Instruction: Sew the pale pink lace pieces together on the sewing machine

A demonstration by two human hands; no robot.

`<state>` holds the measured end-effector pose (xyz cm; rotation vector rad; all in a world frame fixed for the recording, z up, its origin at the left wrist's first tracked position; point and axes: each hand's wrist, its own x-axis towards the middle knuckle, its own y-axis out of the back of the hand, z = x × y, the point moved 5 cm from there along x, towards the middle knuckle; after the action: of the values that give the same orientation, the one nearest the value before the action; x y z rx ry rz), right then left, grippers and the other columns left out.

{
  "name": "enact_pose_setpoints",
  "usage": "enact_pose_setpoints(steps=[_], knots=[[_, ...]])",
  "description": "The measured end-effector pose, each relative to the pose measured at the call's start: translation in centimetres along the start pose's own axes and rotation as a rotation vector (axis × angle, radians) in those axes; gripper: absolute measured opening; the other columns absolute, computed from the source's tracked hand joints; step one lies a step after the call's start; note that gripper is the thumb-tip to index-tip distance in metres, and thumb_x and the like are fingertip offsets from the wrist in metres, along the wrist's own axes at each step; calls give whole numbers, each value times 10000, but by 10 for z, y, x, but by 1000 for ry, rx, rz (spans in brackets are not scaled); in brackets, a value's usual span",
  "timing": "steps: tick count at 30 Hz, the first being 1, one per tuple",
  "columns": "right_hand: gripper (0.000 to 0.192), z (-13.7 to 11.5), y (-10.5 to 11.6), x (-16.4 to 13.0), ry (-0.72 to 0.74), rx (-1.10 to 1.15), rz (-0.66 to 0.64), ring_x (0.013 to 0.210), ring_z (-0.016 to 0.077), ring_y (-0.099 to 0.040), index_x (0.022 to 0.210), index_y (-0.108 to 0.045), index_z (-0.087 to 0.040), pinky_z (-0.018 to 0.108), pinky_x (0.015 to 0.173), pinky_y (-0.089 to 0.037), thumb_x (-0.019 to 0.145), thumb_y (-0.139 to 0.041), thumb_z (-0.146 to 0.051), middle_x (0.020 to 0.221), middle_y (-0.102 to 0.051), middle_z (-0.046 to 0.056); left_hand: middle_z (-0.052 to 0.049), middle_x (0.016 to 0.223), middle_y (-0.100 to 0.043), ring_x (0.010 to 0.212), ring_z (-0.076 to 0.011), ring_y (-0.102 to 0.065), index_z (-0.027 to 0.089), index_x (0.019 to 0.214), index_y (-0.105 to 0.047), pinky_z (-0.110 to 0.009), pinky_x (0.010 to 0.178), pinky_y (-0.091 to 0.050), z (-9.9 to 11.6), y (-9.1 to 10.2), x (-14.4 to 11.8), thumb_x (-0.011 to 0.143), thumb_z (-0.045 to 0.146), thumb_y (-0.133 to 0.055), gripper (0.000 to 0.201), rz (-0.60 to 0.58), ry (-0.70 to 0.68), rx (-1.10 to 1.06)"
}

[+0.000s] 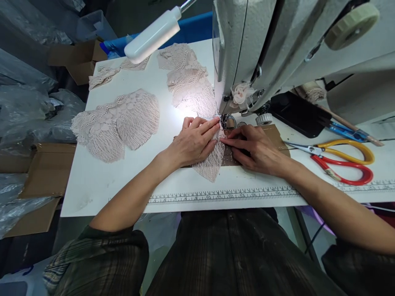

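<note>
A pale pink lace piece (212,166) lies under the needle area of the sewing machine (243,53), its pointed end toward me. My left hand (195,142) rests flat on this lace, fingers stretched out and their tips close to the presser foot (226,122). From the other side my right hand (254,150) pinches the lace's right edge with its fingertips. Beyond the left hand, more joined lace (191,84) trails back over the white table (132,176). The needle's contact with the lace is hidden.
Another lace piece (123,121) lies at left, with lace strips (105,76) behind it. A white lamp (152,35) hangs above. At right are scissors (342,158), a black phone (298,113) and blue tweezers (345,130). A printed ruler (197,198) runs along the front edge.
</note>
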<state>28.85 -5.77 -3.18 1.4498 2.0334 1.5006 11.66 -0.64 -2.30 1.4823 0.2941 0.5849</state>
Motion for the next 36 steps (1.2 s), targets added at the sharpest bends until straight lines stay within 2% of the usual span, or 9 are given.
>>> enact_pose_setpoints(steps=[6, 14, 19, 30, 33, 36], knots=[[377, 1, -1, -1, -11, -8, 10, 1093, 275, -578, 1267, -732, -250, 440, 900, -445, 964, -515, -198, 1182, -665, 126, -143, 1548, -511, 1224, -341, -534, 169, 1427, -542, -545, 975, -380, -2, -4, 0, 1042, 311, -380, 442, 27, 30, -76], [366, -1, 0, -1, -26, 11, 31, 1096, 272, -585, 1247, -737, -275, 448, 920, -465, 955, -532, -194, 1160, -665, 112, -143, 1535, -526, 1204, -331, -543, 166, 1400, -553, -538, 971, -386, 0, -4, 0, 1032, 307, -395, 425, 71, 19, -71], [340, 0, 0, -2, -37, 17, 34, 1075, 270, -604, 1235, -730, -231, 466, 935, -483, 956, -538, -216, 1166, -665, 120, -130, 1545, -518, 1198, -328, -543, 173, 1389, -564, -546, 988, -380, 2, -5, 0, 1035, 317, -391, 419, 71, 34, -60], [367, 3, 0, -3, -23, 38, 14, 1100, 281, -588, 1263, -722, -256, 476, 923, -494, 936, -558, -230, 1145, -641, 112, -121, 1542, -522, 1161, -323, -555, 159, 1367, -581, -531, 997, -368, 9, -2, 2, 1043, 308, -351, 424, 54, 64, 2], [368, 5, 0, -3, -16, 43, 8, 1096, 274, -583, 1274, -722, -273, 474, 926, -494, 949, -551, -245, 1139, -633, 110, -151, 1502, -553, 1135, -313, -583, 125, 1332, -590, -519, 994, -368, 11, -3, 1, 1045, 291, -352, 408, 90, 79, 36], [377, 5, 0, -4, -12, 42, 5, 1095, 269, -579, 1293, -714, -291, 473, 929, -495, 960, -543, -249, 1147, -627, 109, -116, 1420, -627, 1097, -282, -623, 166, 1275, -623, -517, 1029, -363, 12, -4, 0, 1049, 281, -364, 362, 128, 74, 25]])
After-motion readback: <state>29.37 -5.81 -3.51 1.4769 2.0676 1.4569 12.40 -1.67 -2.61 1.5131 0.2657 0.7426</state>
